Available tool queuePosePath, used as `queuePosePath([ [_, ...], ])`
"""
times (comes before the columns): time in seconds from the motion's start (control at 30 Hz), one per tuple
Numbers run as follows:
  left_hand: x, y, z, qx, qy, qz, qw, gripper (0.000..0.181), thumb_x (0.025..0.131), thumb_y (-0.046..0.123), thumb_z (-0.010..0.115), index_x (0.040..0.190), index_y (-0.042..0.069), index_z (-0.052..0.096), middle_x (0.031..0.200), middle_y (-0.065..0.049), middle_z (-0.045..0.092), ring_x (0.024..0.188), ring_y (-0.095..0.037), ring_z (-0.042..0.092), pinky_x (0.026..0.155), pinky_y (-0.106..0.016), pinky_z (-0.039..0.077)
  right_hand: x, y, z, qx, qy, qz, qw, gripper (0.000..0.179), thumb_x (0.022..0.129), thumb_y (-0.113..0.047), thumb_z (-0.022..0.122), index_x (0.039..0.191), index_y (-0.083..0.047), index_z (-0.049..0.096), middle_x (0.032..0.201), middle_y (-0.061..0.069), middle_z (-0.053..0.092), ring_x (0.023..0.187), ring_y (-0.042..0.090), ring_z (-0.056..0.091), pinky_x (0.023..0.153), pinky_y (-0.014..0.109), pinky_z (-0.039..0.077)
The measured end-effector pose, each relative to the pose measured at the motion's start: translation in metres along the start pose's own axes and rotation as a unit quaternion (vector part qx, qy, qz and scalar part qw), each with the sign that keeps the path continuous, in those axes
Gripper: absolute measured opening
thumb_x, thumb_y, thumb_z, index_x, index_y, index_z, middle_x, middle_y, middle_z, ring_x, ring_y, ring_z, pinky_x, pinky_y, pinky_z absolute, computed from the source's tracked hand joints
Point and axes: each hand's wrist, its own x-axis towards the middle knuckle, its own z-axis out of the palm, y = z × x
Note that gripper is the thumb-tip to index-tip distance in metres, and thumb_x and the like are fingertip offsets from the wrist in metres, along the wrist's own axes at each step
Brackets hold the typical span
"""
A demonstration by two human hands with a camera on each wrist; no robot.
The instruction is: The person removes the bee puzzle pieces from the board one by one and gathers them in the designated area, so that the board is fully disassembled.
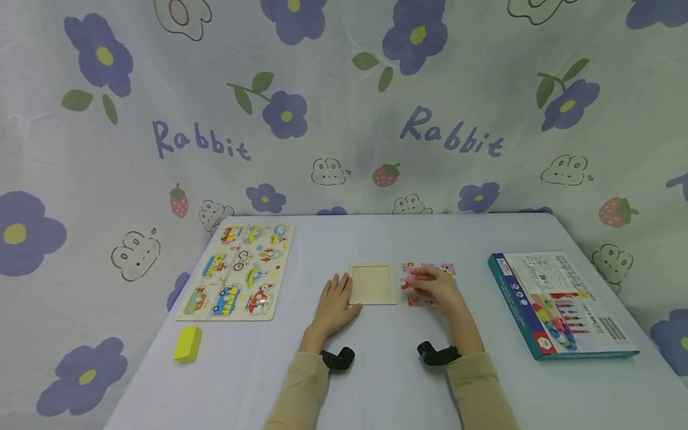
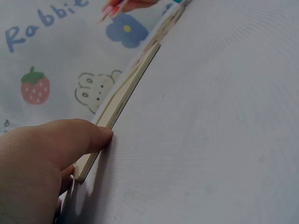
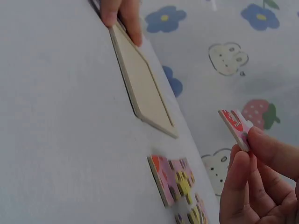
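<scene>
A square wooden puzzle tray (image 1: pixel 373 285) with a raised rim lies bare in the middle of the table. My left hand (image 1: pixel 334 303) rests at its left edge, fingers straight along the side and thumb (image 2: pixel 96 135) against the near edge. My right hand (image 1: pixel 436 286) pinches a pink and red jigsaw piece (image 3: pixel 235 127) between thumb and fingertips, raised above the table in the right wrist view. Beneath that hand, right of the tray, lie several loose pink jigsaw pieces (image 3: pixel 170 179) with yellow and purple shapes; the hand partly covers them in the head view.
At the left lies a wooden vehicle puzzle board (image 1: pixel 242 272), with a yellow block (image 1: pixel 187 344) in front of it. A flat box with a teal edge (image 1: pixel 559 304) lies at the right. A printed curtain (image 1: pixel 344 107) hangs behind the table.
</scene>
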Motion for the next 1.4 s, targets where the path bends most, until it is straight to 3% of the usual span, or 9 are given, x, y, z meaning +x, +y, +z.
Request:
queuePosePath([
  [0.13, 0.001, -0.002, 0.002, 0.006, -0.004, -0.004, 1.0000, 0.074, 0.090, 0.044, 0.049, 0.144, 0.000, 0.025, 0.151, -0.013, 0.022, 0.141, -0.030, 0.010, 0.114, -0.042, 0.006, -0.008, 0.002, -0.026, 0.069, 0.016, 0.026, 0.9972, 0.042, 0.084, -0.011, 0.066, 0.120, 0.006, 0.053, 0.085, -0.005, 0.062, 0.074, 0.008, 0.062, 0.070, 0.018, 0.052],
  [0.33, 0.001, -0.003, 0.003, 0.006, 0.000, -0.003, 1.0000, 0.074, 0.090, 0.044, 0.049, 0.144, 0.000, 0.025, 0.151, -0.013, 0.022, 0.141, -0.030, 0.010, 0.114, -0.042, 0.006, -0.020, 0.009, -0.059, 0.132, 0.064, 0.057, 0.9875, 0.012, 0.083, -0.013, 0.068, 0.095, -0.016, 0.069, 0.082, -0.011, 0.064, 0.074, 0.006, 0.061, 0.071, 0.017, 0.051],
  [0.4, 0.001, -0.003, 0.004, 0.006, 0.001, -0.003, 1.0000, 0.074, 0.090, 0.044, 0.049, 0.144, 0.000, 0.025, 0.151, -0.013, 0.022, 0.141, -0.030, 0.011, 0.114, -0.042, 0.006, -0.022, 0.013, -0.069, 0.142, 0.084, 0.065, 0.9842, 0.012, 0.082, -0.013, 0.070, 0.090, -0.021, 0.071, 0.082, -0.012, 0.064, 0.075, 0.005, 0.062, 0.071, 0.016, 0.051],
  [0.5, 0.001, -0.003, 0.004, 0.007, 0.004, -0.002, 1.0000, 0.073, 0.090, 0.044, 0.049, 0.144, 0.000, 0.026, 0.151, -0.013, 0.023, 0.141, -0.030, 0.011, 0.114, -0.042, 0.007, -0.026, 0.018, -0.080, 0.109, 0.104, 0.077, 0.9855, 0.015, 0.081, -0.013, 0.070, 0.095, -0.018, 0.071, 0.082, -0.012, 0.064, 0.074, 0.005, 0.062, 0.070, 0.016, 0.051],
  [0.7, 0.001, -0.002, 0.003, 0.009, 0.011, 0.001, 0.9999, 0.073, 0.090, 0.043, 0.050, 0.143, -0.001, 0.028, 0.150, -0.014, 0.024, 0.140, -0.031, 0.013, 0.114, -0.042, 0.008, -0.029, 0.024, -0.087, 0.002, 0.111, 0.113, 0.9874, 0.041, 0.082, -0.016, 0.070, 0.117, 0.003, 0.060, 0.083, -0.006, 0.065, 0.068, 0.010, 0.059, 0.064, 0.019, 0.052],
  [1.0, 0.001, 0.000, 0.000, 0.007, 0.010, 0.003, 0.9999, 0.072, 0.090, 0.041, 0.050, 0.143, -0.002, 0.028, 0.150, -0.015, 0.025, 0.140, -0.033, 0.014, 0.114, -0.043, 0.009, -0.028, 0.023, -0.078, -0.094, 0.146, 0.116, 0.9780, 0.036, 0.083, -0.015, 0.068, 0.112, 0.006, 0.062, 0.085, 0.004, 0.066, 0.064, 0.012, 0.055, 0.056, 0.018, 0.049],
  [1.4, 0.002, -0.001, 0.002, 0.005, 0.002, 0.000, 1.0000, 0.073, 0.090, 0.043, 0.049, 0.144, -0.001, 0.026, 0.151, -0.014, 0.023, 0.141, -0.031, 0.012, 0.114, -0.043, 0.007, -0.028, 0.020, -0.076, -0.145, 0.146, 0.112, 0.9722, 0.038, 0.079, -0.016, 0.071, 0.109, 0.007, 0.063, 0.094, 0.015, 0.065, 0.066, 0.013, 0.055, 0.055, 0.018, 0.048],
])
